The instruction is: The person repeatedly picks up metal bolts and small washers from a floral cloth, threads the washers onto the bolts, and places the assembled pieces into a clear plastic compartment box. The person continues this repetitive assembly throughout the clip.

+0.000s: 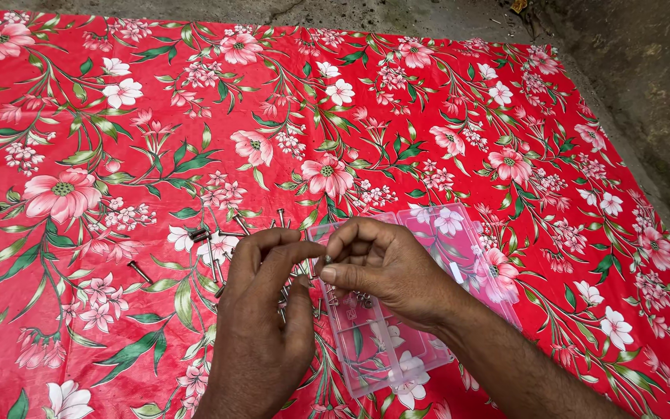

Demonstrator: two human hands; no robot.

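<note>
My left hand and my right hand meet over a red floral cloth. Together their fingertips pinch a small metal bolt between them. Right under my right hand lies a clear plastic compartment box with its lid swung open to the right. A few small metal pieces show in one compartment below my right palm. Loose bolts lie scattered on the cloth just left of and partly behind my left hand.
A single bolt lies apart to the left. The cloth covers most of the view. Bare grey concrete ground borders it at the top and right.
</note>
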